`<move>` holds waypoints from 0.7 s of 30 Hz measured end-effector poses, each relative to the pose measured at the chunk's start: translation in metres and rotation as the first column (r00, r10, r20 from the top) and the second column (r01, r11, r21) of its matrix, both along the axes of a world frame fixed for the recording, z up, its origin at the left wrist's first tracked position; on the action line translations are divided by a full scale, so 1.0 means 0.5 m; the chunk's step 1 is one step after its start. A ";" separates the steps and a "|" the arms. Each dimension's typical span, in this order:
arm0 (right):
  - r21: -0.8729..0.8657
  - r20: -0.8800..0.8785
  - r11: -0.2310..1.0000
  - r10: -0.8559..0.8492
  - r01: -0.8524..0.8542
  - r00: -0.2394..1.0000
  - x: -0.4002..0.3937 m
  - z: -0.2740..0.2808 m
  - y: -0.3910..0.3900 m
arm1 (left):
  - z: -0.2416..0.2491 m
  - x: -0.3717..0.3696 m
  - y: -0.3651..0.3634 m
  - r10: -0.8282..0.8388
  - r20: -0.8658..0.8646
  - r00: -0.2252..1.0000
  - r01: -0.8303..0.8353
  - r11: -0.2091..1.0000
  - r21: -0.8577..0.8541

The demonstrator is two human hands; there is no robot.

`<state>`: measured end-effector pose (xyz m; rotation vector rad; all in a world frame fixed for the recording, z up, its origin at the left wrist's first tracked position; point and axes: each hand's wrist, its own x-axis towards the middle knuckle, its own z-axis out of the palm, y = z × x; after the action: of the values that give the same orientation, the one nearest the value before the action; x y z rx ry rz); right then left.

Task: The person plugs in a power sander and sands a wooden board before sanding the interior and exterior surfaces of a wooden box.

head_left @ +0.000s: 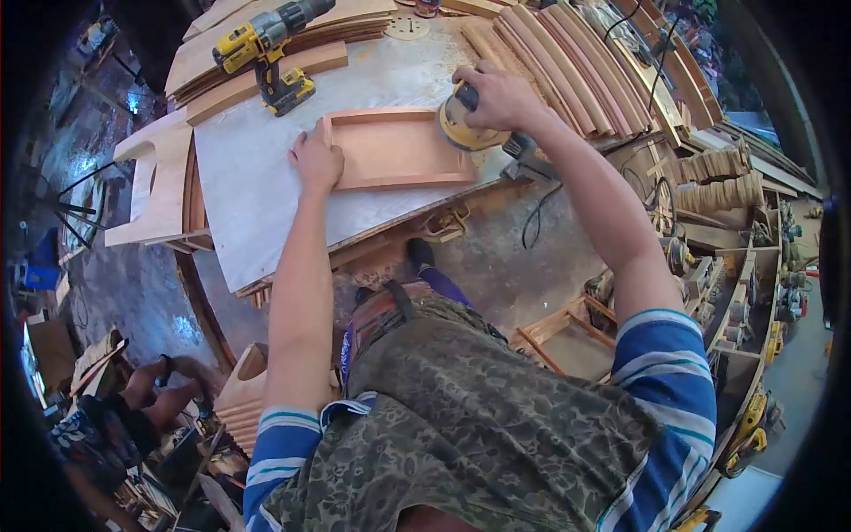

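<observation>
A shallow rectangular wooden tray [399,182] lies on the pale worktable [239,213], its open side up. My left hand [317,161] grips the tray's left end, with the fingers at its outer wall. My right hand [501,96] is closed on the dark top of a yellow and black sander [456,124]. The sander rests over the right end of the tray and hides part of its rim. Its underside cannot be seen.
A yellow drill [257,44] stands at the table's back left, beside stacked boards [208,66]. Curved wooden strips [567,66] lie at the back right. A dark cord [541,213] hangs off the front edge. Another person [155,399] is at the lower left.
</observation>
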<state>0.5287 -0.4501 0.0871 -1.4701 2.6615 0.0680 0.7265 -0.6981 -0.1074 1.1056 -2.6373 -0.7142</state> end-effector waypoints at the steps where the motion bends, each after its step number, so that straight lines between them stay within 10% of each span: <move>1: -0.001 0.019 1.000 0.008 -0.008 1.000 0.005 0.003 0.002 | -0.003 0.000 0.002 0.014 -0.022 1.000 -0.014 1.000 0.004; 21: -0.012 0.106 0.996 -0.085 0.087 0.991 0.145 0.009 0.054 | -0.010 0.015 0.034 0.101 -0.122 0.987 -0.094 0.994 0.060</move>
<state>0.6013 -0.4233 0.0916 -1.3223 2.6425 -0.0383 0.7338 -0.6809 -0.1125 1.1557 -2.4550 -0.8114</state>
